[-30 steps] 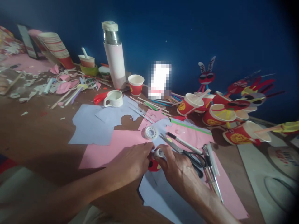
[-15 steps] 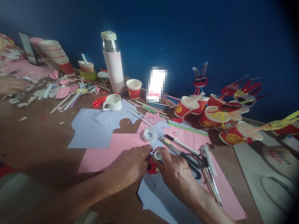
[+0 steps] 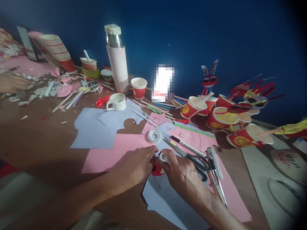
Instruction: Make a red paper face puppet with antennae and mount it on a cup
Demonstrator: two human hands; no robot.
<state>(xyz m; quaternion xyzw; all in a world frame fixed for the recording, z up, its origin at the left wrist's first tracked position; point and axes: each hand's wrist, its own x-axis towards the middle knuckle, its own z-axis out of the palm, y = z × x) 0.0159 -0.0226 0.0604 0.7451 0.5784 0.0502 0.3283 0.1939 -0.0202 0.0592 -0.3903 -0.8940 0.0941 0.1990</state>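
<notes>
Close together at the front middle, both of my hands are closed over a red cut-out [image 3: 157,170] with a dark spot and a pale yellow patch. The fingers of my left hand [image 3: 141,161] pinch its left side, and the fingertips hide part of it. In my right hand [image 3: 179,171], thumb and fingers grip a small white cylinder [image 3: 163,157] with a round end, held against the red cut-out's upper edge. Just beyond the fingers lies a white tape roll [image 3: 154,136]. Black-handled scissors [image 3: 185,155] rest beside my right hand. Blue paper [image 3: 165,201] lies below the hands.
Pink paper [image 3: 103,156] spreads under my left arm. A white mug [image 3: 117,102], a paper cup [image 3: 138,88] and a tall flask [image 3: 117,64] stand behind. Decorated cups [image 3: 222,118] crowd the right. Pens [image 3: 217,175] lie near the scissors. Another person's hand [image 3: 11,83] is among scraps at far left.
The view has shifted slightly, so the table items sit a little higher and further right. Both hands keep nearly the same pose at the red cut-out. The other person's hand has moved slightly.
</notes>
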